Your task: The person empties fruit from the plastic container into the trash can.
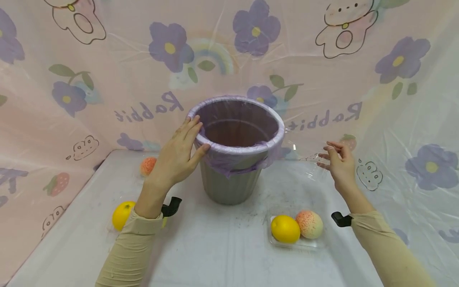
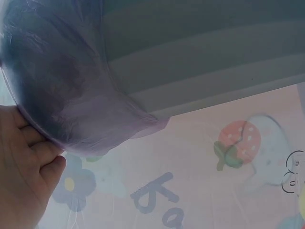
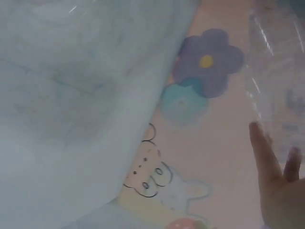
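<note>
A grey trash can stands mid-table, lined with a purple trash bag folded over its rim. My left hand touches the left side of the lined rim, fingers fairly straight and thumb at the front. In the left wrist view, the left hand's fingers meet the bag's edge. To the right of the can, my right hand holds up a clear plastic container between thumb and fingers. Its outline is faint; the right wrist view shows the clear plastic beside the fingers.
A clear tray at front right holds a yellow fruit and a peach. Another yellow fruit lies by the left forearm, partly hidden. A second peach sits farther back. A printed curtain surrounds the table.
</note>
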The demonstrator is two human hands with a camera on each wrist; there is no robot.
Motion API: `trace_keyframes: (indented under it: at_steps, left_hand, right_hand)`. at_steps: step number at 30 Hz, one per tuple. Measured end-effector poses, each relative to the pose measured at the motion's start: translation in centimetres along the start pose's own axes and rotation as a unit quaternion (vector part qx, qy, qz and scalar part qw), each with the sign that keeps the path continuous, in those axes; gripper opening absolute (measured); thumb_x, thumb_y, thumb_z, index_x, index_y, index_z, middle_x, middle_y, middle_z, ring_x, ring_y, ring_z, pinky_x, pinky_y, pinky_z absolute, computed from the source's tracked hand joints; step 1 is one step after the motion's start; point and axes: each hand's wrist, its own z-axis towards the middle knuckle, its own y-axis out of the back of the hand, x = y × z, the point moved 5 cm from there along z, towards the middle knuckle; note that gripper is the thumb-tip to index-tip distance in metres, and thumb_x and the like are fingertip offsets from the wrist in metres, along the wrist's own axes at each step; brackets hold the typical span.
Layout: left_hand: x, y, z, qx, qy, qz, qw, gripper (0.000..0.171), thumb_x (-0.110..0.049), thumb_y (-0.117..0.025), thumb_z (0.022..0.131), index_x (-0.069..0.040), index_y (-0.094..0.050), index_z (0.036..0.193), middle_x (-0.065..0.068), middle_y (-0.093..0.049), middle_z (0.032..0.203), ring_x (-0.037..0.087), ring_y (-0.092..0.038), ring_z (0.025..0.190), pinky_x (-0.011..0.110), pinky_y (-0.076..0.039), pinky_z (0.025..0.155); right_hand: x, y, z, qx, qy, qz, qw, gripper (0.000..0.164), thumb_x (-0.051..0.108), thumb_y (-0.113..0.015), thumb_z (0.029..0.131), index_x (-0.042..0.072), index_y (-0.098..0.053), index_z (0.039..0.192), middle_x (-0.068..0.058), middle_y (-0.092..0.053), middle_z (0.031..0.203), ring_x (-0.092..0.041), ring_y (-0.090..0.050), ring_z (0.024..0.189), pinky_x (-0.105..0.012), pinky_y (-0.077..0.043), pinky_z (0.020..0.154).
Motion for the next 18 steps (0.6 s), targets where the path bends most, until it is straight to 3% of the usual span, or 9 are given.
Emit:
trace_keyframes:
  at_steps: [4, 9, 14, 18]
  left_hand:
    - [0.0, 0.0, 0.0, -0.001, 0.000, 0.002, 1.0000, 0.075, -0.055, -0.042, 0.109, 0.003, -0.039, 0.157, 0.012, -0.031, 0.169, 0.032, -0.021, 0.158, 0.046, -0.019, 0.129]
    - [0.1, 0.0, 0.0, -0.002, -0.001, 0.004, 1.0000, 0.076, -0.056, -0.040, 0.109, 0.003, -0.039, 0.157, 0.012, -0.030, 0.169, 0.032, -0.021, 0.158, 0.047, -0.019, 0.129]
    - [0.1, 0.1, 0.1, -0.002, -0.001, 0.006, 1.0000, 0.076, -0.056, -0.040, 0.109, 0.004, -0.040, 0.157, 0.013, -0.031, 0.169, 0.033, -0.021, 0.158, 0.048, -0.020, 0.128]
    - [0.0, 0.1, 0.1, 0.001, 0.002, 0.004, 1.0000, 0.076, -0.057, -0.039, 0.109, 0.003, -0.040, 0.157, 0.013, -0.032, 0.168, 0.032, -0.021, 0.158, 0.047, -0.020, 0.129]
  right_hand:
    - [-2.3, -0.1, 0.7, 0.100, -0.057, -0.039, 0.993, 0.021, 0.022, -0.053, 0.110, 0.015, -0.059, 0.129, 0.005, -0.063, 0.111, -0.010, -0.074, 0.092, -0.031, -0.064, 0.072]
    - [-4.6, -0.6, 1.5, 0.177, -0.119, -0.063, 0.975, 0.020, 0.024, -0.050, 0.112, 0.018, -0.056, 0.129, 0.008, -0.065, 0.109, -0.010, -0.075, 0.093, -0.036, -0.065, 0.078]
    - [-7.0, -0.5, 2.1, 0.216, -0.165, -0.083, 0.959, 0.017, 0.026, -0.048, 0.113, 0.026, -0.057, 0.126, 0.014, -0.065, 0.110, -0.009, -0.074, 0.095, -0.038, -0.064, 0.084]
    - [-8.8, -0.2, 2.4, 0.228, -0.179, -0.097, 0.952, 0.020, 0.025, -0.048, 0.112, 0.023, -0.058, 0.130, 0.011, -0.064, 0.112, -0.015, -0.075, 0.100, -0.043, -0.062, 0.090]
